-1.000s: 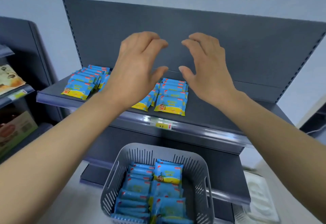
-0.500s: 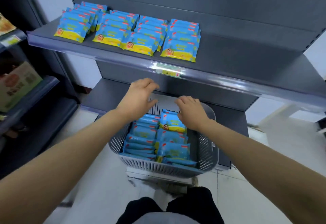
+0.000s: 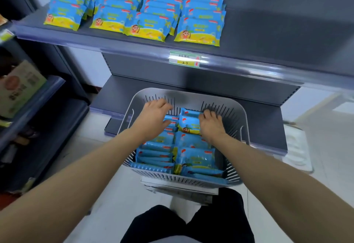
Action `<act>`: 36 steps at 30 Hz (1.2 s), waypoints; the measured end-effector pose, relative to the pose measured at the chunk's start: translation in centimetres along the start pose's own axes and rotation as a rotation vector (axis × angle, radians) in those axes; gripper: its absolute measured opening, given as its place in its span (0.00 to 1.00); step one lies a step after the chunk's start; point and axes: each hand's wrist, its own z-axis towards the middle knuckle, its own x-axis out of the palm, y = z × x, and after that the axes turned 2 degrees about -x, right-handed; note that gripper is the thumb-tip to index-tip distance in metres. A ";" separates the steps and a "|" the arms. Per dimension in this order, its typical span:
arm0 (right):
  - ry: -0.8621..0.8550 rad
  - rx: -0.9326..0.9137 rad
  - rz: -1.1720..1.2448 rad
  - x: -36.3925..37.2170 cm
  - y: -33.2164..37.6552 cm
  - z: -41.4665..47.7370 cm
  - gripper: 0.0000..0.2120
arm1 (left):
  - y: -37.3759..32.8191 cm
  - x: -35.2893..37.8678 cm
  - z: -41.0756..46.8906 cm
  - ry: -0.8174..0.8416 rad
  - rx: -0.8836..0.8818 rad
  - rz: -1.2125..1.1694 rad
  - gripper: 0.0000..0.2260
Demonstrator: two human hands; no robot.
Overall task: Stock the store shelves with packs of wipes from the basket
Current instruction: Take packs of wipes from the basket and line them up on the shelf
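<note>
We are at the pick-up step, reaching into the basket [image 3: 193, 95] at lower centre. Our right grip [image 3: 210, 126] curls round the far edge of the raised pack of wipes [image 3: 188, 125]. Our left grip [image 3: 153, 118] spreads over the left stack [image 3: 157, 147], holding nothing. Next, we judge, comes a lift to the shelf [image 3: 277, 36], bare at upper right.

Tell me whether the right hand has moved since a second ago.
Yes. The right hand has dropped from above the top shelf, past its front edge, down into the basket, where its fingers curl on a pack of wipes.
</note>
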 end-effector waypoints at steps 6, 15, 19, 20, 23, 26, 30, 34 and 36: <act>0.046 0.027 0.043 -1.4 -1.1 -1.1 0.25 | -0.7 2.1 1.3 0.110 0.010 0.007 0.19; -0.156 0.057 0.142 -6.9 -4.8 -3.7 0.13 | -4.8 6.8 2.1 0.696 0.095 -0.027 0.22; -0.187 0.007 0.201 -7.3 -4.8 -4.6 0.17 | -5.6 7.8 1.9 0.789 0.092 -0.002 0.20; -0.196 0.001 0.223 -7.4 -4.8 -4.8 0.18 | -5.7 7.8 1.7 0.792 0.090 -0.009 0.19; -0.229 -0.016 0.293 -8.1 -4.8 -5.3 0.19 | -5.7 7.3 1.6 0.772 0.085 -0.077 0.14; -0.277 -0.050 0.311 -10.4 -5.2 -5.7 0.21 | -5.8 4.3 2.6 0.702 0.050 -0.151 0.14; -0.436 -0.120 0.283 -15.9 -6.9 -5.1 0.21 | -5.8 -2.2 5.2 0.530 0.052 -0.174 0.12; -0.554 -0.069 0.253 -21.8 -10.5 -3.3 0.21 | -6.4 -9.6 8.4 0.350 0.113 -0.230 0.07; -0.571 -0.018 0.269 -24.3 -12.8 -1.9 0.20 | -7.1 -12.6 10.1 0.254 0.154 -0.249 0.06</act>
